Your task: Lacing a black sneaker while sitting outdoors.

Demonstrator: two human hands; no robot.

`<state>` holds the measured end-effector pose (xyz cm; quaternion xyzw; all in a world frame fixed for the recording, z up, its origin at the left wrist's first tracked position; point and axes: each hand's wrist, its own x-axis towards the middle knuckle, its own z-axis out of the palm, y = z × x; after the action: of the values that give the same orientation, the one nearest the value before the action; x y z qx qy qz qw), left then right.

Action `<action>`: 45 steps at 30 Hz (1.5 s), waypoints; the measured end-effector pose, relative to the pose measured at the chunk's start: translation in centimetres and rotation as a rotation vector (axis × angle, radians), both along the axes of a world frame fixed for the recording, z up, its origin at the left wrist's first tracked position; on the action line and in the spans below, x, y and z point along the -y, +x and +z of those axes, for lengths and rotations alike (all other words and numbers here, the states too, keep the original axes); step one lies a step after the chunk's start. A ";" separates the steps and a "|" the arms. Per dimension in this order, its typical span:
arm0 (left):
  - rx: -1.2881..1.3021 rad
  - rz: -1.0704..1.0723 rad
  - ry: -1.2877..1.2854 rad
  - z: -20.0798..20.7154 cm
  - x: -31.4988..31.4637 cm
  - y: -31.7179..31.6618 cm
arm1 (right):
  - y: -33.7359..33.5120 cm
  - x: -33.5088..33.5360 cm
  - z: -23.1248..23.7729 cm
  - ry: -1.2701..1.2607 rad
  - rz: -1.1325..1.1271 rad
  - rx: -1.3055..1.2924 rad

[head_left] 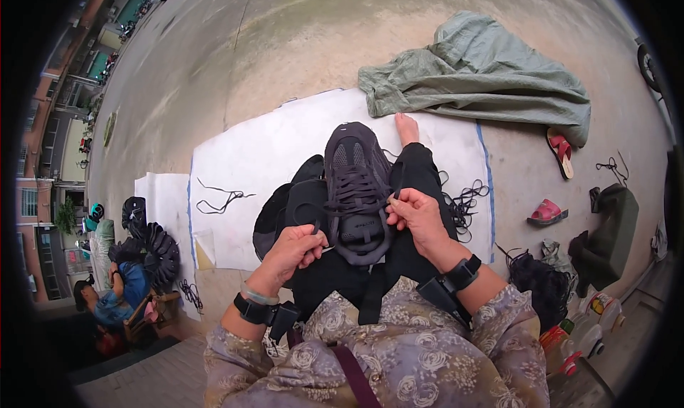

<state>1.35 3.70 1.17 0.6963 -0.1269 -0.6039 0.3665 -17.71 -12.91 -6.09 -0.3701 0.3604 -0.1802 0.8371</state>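
Here both hands pinch laces — left hand (293, 249), right hand (415, 214) — on the dark sneaker (355, 187).

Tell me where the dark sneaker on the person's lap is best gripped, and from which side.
Probably the heel collar of the sneaker, taken from the near side. The toe points away from the person and the open heel faces them, so its rim gives the fingers an edge to hook. The laced top is taken up by the lace in the right hand; the left hand is beside the heel.

A green tarp (484, 69) and perhaps two red sandals (547, 212) lie nearby.
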 end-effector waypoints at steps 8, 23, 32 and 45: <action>-0.007 0.052 0.079 0.9 0.0 0.7 | 0.0 0.2 -0.2 0.006 -0.008 0.023; 0.379 0.061 -0.060 1.1 0.2 0.7 | 0.9 0.9 -0.5 -0.002 -0.008 -0.006; 0.115 0.262 -0.037 1.0 0.4 -0.5 | 0.5 0.3 0.3 0.005 -0.069 -0.021; -0.024 0.350 -0.146 -0.3 -0.2 -1.4 | 0.8 -0.8 -0.3 -0.715 -0.058 -0.132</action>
<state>-0.01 3.88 0.84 0.6721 -0.0427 -0.5285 0.5169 -16.93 -12.13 -6.37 -0.6399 0.3383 -0.2941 0.6242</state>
